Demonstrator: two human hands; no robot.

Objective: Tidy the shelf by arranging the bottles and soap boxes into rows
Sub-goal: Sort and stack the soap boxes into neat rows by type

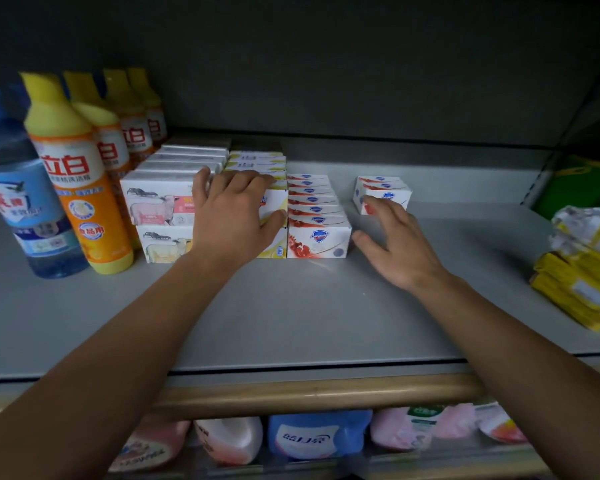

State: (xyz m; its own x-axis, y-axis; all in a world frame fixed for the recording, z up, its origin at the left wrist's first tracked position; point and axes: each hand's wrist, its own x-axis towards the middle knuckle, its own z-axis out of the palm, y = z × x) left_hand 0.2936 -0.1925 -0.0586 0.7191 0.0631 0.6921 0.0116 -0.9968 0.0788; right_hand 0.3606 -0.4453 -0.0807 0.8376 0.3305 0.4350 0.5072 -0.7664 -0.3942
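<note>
1. The grey shelf (pixel 291 323) ran the full width of the view, with a tan front rail (pixel 309 393) along its near edge.
2. A blue bottle (pixel 25 202) stood at the far left, and just beside it a row of orange dish-soap bottles (pixel 80 188) with yellow caps ran back toward the rear wall.
3. Right of the bottles, white soap boxes with a sheep picture (pixel 160 209) stood stacked two high in a row going back.
4. Next came a row of yellow-and-white soap boxes (pixel 257 164), also two high, then a single-layer row of red-and-white soap boxes (pixel 317 237) touching it.
5. A small separate group of red-and-white boxes (pixel 381 192) stood apart to the right of that row.
6. A pile of yellow packets (pixel 575 282) lay at the right end of the shelf, with a green pack (pixel 575 185) behind it.
7. The left hand (pixel 232 216) lay over the front of the yellow-and-white row, fingers (pixel 201 183) spread on the box tops and thumb curled round the front box.
8. The right hand (pixel 395 244) hovered open, fingers relaxed, fingertips at the separate group of boxes; actual contact could not be told.
9. Blue and pink bottles (pixel 319 434) lay on the shelf below.
</note>
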